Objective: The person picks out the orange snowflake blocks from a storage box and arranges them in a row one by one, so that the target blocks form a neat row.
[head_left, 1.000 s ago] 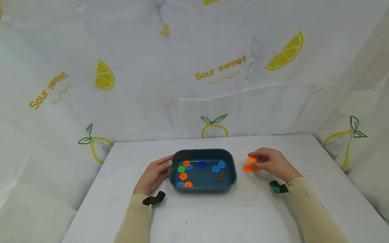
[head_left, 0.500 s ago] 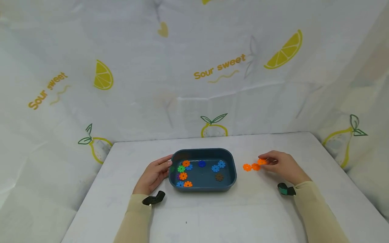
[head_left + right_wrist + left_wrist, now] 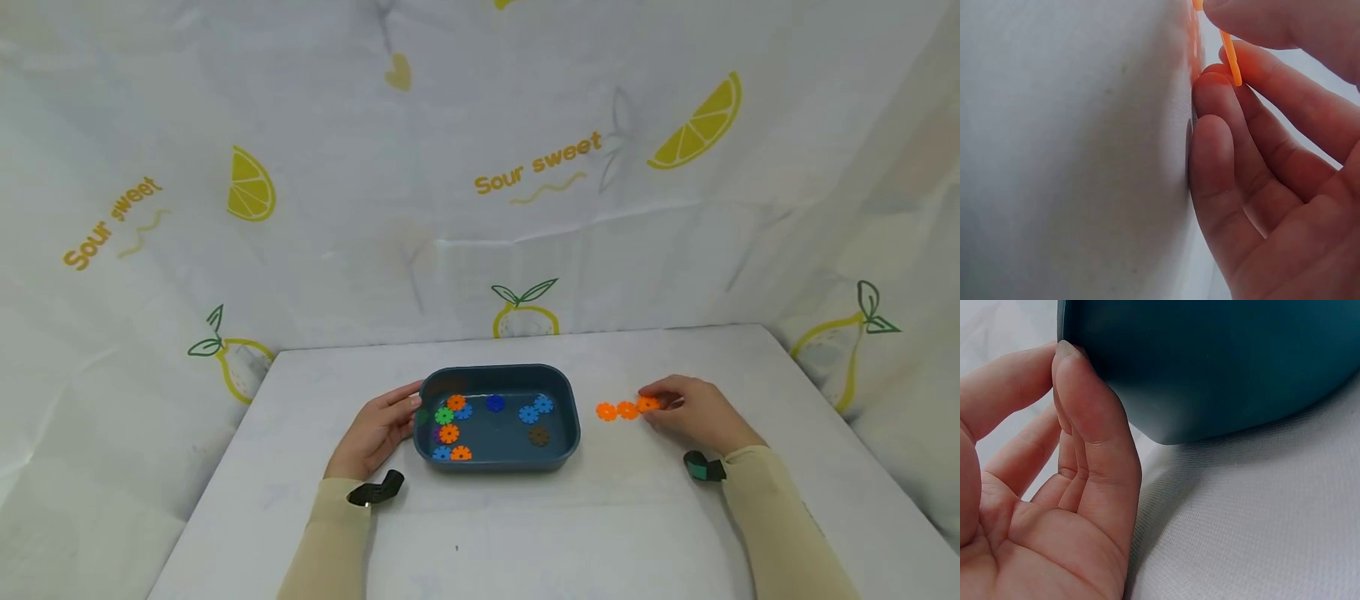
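My left hand [image 3: 372, 431] holds the left edge of a dark blue-green plastic tray [image 3: 498, 467], fingertips and thumb together at its wall in the left wrist view. My right hand [image 3: 697, 410] pinches an orange notched plastic disc [image 3: 648, 403] between thumb and fingers, low over the table to the tray's right. Its lower edge shows as a thin orange strip [image 3: 1231, 59] in the right wrist view, with the other fingertips close to the white surface. Two more orange discs, a middle one [image 3: 627, 410] and a left one [image 3: 606, 411], lie in a row beside it.
Inside the tray lie several notched discs: a green disc [image 3: 445, 415], a dark blue disc [image 3: 495, 403], a brown disc [image 3: 538, 436], lighter blue ones and orange ones. The white table [image 3: 510, 533] meets a lemon-printed cloth [image 3: 375, 275] behind.
My right hand has moved right and slightly down with its orange disc, uncovering the other two, and the disc now lines up with them. My left hand stays on the tray.
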Motion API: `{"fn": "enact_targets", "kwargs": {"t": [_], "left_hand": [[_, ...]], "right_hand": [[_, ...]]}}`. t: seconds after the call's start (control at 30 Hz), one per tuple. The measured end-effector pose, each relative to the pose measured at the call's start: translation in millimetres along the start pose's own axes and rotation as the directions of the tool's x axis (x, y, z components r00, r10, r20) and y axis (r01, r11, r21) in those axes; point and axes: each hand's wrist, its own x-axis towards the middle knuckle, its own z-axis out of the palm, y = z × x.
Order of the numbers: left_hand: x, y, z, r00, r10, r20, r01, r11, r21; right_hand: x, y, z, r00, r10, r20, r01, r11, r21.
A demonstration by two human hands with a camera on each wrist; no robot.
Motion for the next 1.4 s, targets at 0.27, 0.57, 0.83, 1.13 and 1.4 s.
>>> {"fn": "enact_targets", "kwargs": {"t": [0.27,0.57,0.83,1.13,1.4], "left_hand": [[-2.4,2.1,1.9,0.999,-0.011,-0.03,0.011,1.0,-0.008],[-3.6,3.0,3.0,1.0,-0.012,-0.02,0.012,1.0,-0.016],[-3.6,1.9,2.8,1.0,-0.012,-0.023,0.011,1.0,-0.009],[-3.2,2.1,2.7,1.0,-0.009,-0.024,0.009,1.0,-0.018],[-3.0,1.5,2.3,1.0,-0.005,-0.015,0.005,1.0,-0.01]], "right_hand": [[1.5,1.7,0.5,1.0,-0.022,-0.011,0.022,1.0,-0.018],[-1.1,-1.2,0.7,0.999,-0.031,-0.016,0.031,0.999,-0.015],[-0.2,-0.6,2.0,0.999,-0.039,-0.013,0.039,0.999,-0.011],[0.0,-1.8,1.5,0.999,-0.035,-0.011,0.035,0.999,-0.011],[-1.6,-2.5,0.5,1.0,-0.03,0.002,0.03,1.0,-0.004]]}}
